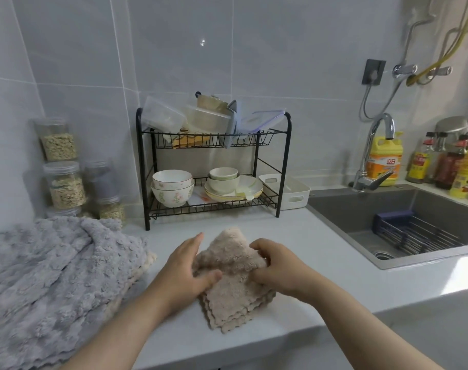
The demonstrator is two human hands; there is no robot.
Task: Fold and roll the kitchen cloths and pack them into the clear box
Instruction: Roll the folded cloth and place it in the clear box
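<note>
White countertop (294, 244) beneath a grey tiled wall. Beige cloth (235, 297), folded into several scalloped layers, lies at the counter's front centre, its far part lifted into a peak. Left hand (186, 273) pinches the cloth's left side, thumb on top, fingers nearly straight beside the peak. Right hand (275, 265) grips the right side with curled fingers. Grey cloths (48, 276) lie heaped at left. Black dish rack (214, 206) behind carries clear boxes (162, 117) above, bowls (172, 186) below. Sink (360, 209) at right.
</note>
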